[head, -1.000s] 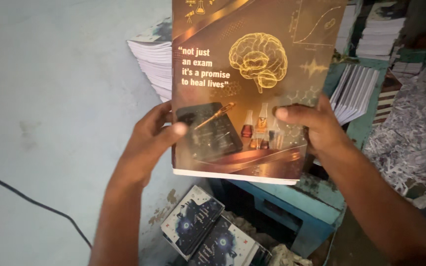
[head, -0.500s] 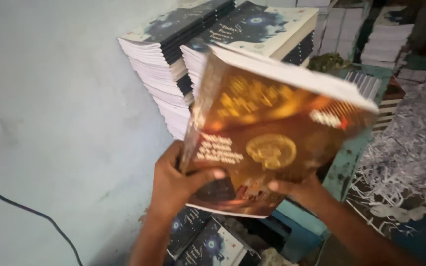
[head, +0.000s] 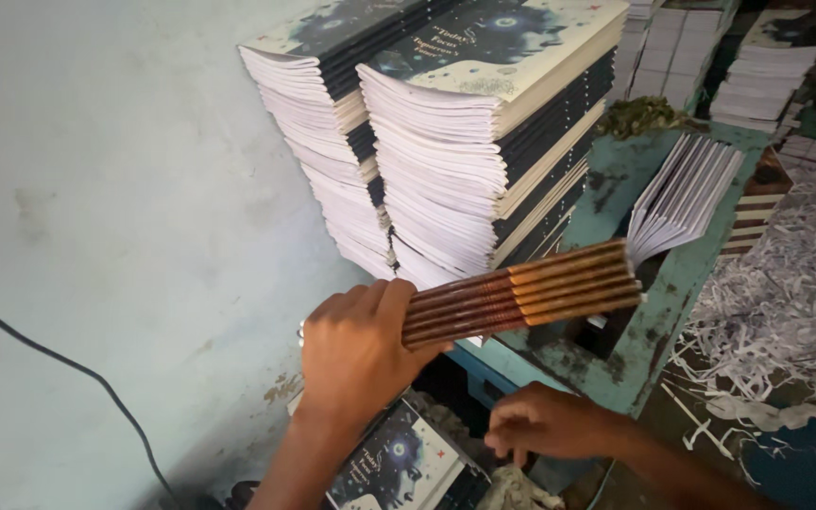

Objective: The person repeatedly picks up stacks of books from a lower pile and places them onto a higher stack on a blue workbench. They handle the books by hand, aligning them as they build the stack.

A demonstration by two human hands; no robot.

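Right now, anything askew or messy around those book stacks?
Yes. Shredded paper trimmings are strewn at the right by the worn green machine table. The tall stacks of books lean, layers stepped unevenly. The left hand holds a bundle of brown-spined books.

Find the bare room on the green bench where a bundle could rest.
Bare green bench lies between the tall stacks and the fanned booklets. Elsewhere it is crowded: paper shreds right, books below the left hand.
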